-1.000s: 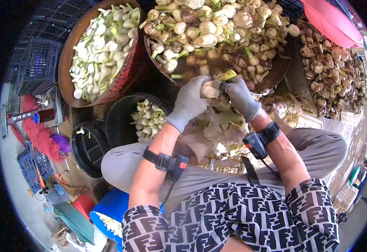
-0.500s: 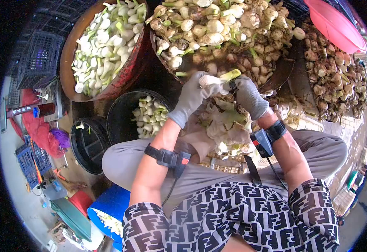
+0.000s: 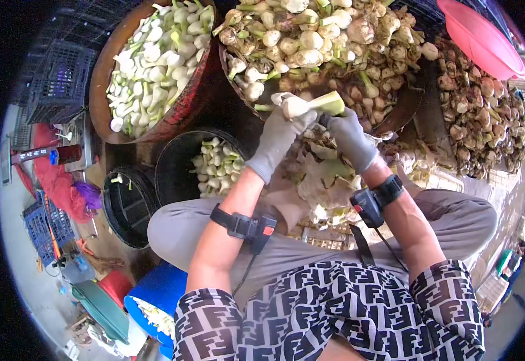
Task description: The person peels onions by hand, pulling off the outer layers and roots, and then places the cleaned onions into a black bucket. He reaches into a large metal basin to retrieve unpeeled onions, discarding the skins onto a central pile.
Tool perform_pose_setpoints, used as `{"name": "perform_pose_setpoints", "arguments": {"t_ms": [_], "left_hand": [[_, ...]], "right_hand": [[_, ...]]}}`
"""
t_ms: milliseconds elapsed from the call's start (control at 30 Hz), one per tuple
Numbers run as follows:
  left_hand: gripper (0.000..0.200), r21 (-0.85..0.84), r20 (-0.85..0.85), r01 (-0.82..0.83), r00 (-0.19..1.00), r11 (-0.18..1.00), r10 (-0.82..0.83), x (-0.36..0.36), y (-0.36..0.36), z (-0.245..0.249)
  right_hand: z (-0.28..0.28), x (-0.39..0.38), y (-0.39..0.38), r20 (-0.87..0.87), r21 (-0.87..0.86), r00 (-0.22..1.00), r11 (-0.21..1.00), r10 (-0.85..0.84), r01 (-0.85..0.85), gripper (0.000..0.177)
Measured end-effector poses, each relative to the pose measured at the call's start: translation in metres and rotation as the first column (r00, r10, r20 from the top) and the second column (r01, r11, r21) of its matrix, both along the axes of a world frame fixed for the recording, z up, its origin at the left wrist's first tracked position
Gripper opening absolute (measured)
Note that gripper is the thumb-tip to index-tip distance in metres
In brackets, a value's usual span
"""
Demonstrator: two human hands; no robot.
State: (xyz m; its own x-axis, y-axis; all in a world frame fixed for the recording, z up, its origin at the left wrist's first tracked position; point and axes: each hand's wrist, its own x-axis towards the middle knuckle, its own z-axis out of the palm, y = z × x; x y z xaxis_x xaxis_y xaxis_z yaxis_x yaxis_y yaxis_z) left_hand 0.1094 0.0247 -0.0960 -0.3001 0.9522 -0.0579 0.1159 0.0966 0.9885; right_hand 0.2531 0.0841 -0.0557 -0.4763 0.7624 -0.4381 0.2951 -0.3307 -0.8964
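Observation:
My left hand (image 3: 280,141), in a grey glove, is closed around a garlic bulb (image 3: 295,107) with a thick pale-green stem pointing right. Close beside that stem is my right hand (image 3: 353,139), also gloved and with its fingers curled in. A small dark object (image 3: 324,120) shows at the right fingertips; its kind is hard to make out. Beneath both hands lies a heap of peeled-off skins and leaves (image 3: 328,180). Just beyond them stands a wide tub (image 3: 408,103) of unpeeled, soil-stained garlic (image 3: 310,42).
A rusty red drum (image 3: 103,90) of cleaned white garlic stands at the far left. Nearer are a black bucket (image 3: 165,159) with cleaned bulbs and a black basket (image 3: 113,207). Dirty garlic (image 3: 482,114) is piled at right, below a pink basin (image 3: 479,39).
The garlic bulb has turned, so its stem now looks wider and paler. My right hand's fingers have shifted slightly inward and down. The camera view has shifted a little.

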Motion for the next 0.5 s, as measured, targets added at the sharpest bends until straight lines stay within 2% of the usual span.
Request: {"name": "perform_pose_setpoints", "arguments": {"t_ms": [67,100,133,167,200,233,333,367,400,467,500], "left_hand": [[0.023,-0.049,0.204,-0.202,0.957,0.978,0.208,0.002,-0.002,0.004],[0.029,-0.194,0.371,-0.135,0.907,0.972,0.200,-0.004,-0.006,0.015],[0.036,-0.335,0.510,-0.058,0.828,0.941,0.233,-0.009,-0.009,0.027],[0.042,-0.342,0.652,0.089,0.739,0.936,0.168,-0.022,-0.014,0.033],[0.048,-0.319,0.776,0.234,0.621,0.918,0.111,-0.028,-0.015,0.037],[0.049,-0.375,0.722,0.206,0.677,0.904,0.145,-0.027,-0.014,0.041],[0.054,-0.522,0.526,0.098,0.819,0.848,0.229,-0.022,-0.012,0.048],[0.047,-0.311,0.294,-0.095,0.936,0.946,0.191,-0.024,-0.010,0.021],[0.040,-0.075,-0.023,-0.259,0.966,0.963,0.258,-0.023,-0.006,0.015],[0.032,-0.143,0.165,-0.301,0.932,0.943,0.323,-0.025,-0.006,0.007],[0.031,-0.172,0.058,-0.273,0.956,0.947,0.286,-0.023,-0.006,0.014]], "right_hand": [[-0.019,-0.004,-0.003,-0.066,-0.143,0.992,0.985,-0.108,0.098,0.022],[-0.003,-0.005,-0.006,-0.057,-0.203,0.990,0.973,-0.126,0.112,0.021],[-0.016,-0.001,-0.005,-0.134,-0.075,0.991,0.997,-0.029,0.019,0.020],[-0.039,0.008,-0.002,-0.197,0.063,0.978,0.996,0.074,-0.063,0.018],[-0.026,0.014,-0.002,-0.074,0.269,0.974,0.945,0.212,-0.185,0.016],[-0.011,0.019,-0.003,0.066,0.457,0.954,0.841,0.294,-0.290,0.014],[-0.004,0.018,-0.011,0.078,0.554,0.982,0.811,0.172,-0.186,0.009],[-0.010,0.021,-0.008,0.211,0.568,0.961,0.777,0.180,-0.270,0.009],[-0.010,0.022,-0.007,0.196,0.591,0.967,0.767,0.164,-0.250,0.011],[-0.010,0.022,-0.004,0.163,0.635,0.978,0.745,0.129,-0.204,0.016],[-0.016,0.019,-0.004,0.034,0.456,0.993,0.882,0.112,-0.115,0.016]]}}
